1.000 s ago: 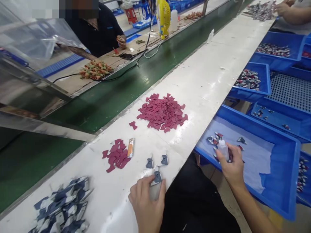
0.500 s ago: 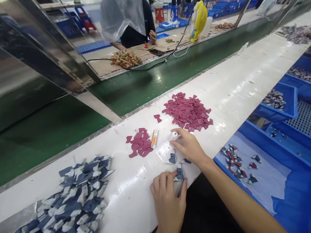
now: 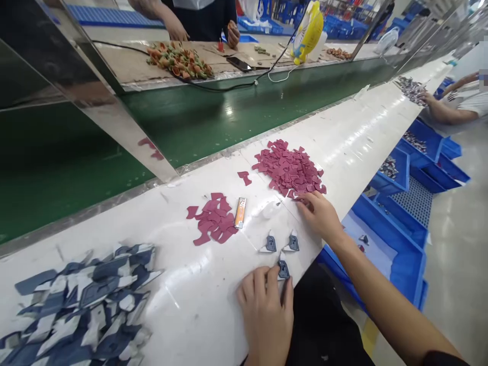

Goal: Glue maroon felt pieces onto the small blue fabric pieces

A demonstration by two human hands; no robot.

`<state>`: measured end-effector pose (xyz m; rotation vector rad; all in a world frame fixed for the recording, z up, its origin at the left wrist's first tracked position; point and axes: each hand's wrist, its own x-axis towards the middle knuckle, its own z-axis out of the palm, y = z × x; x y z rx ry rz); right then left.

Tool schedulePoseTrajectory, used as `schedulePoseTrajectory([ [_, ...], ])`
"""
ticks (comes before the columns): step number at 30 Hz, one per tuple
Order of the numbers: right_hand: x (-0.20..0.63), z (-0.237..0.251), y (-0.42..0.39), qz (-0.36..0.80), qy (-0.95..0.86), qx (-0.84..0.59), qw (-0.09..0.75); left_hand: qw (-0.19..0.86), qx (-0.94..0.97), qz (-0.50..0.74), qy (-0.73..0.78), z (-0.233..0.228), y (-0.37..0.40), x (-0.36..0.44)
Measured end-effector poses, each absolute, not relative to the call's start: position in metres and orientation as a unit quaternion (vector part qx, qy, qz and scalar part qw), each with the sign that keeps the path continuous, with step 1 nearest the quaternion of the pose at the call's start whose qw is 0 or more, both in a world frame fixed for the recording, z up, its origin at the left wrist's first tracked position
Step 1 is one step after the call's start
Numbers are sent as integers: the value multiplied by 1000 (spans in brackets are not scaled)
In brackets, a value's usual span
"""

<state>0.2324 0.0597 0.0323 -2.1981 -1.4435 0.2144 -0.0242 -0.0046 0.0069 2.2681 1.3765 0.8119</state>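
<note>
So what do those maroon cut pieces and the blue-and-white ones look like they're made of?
The maroon pieces by the right hand look like thin matte sheet, maybe synthetic leather or felt: they lie flat, without shine. The blue-and-white pieces look like similar sheet with pale backing. The small one under the left hand is too small to judge.

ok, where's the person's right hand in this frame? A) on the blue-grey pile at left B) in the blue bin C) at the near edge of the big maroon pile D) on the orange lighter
C: the right hand lies on the white table with its fingertips at the near edge of the big maroon pile, away from the orange lighter and outside the blue bin.
</note>
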Motion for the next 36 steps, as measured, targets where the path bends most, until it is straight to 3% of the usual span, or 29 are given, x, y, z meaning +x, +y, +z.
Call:
schedulePoseTrajectory([
  [14, 209, 49, 2, 86, -541, -813, 197, 93, 794, 328, 503, 6, -3, -26],
  [23, 217, 39, 16, 169, -480, -812, 286, 99, 813, 263, 510, 31, 16, 5],
  [36, 206, 50, -10, 462, -311, -706, 438, 129, 835, 167, 508, 47, 33, 40],
])
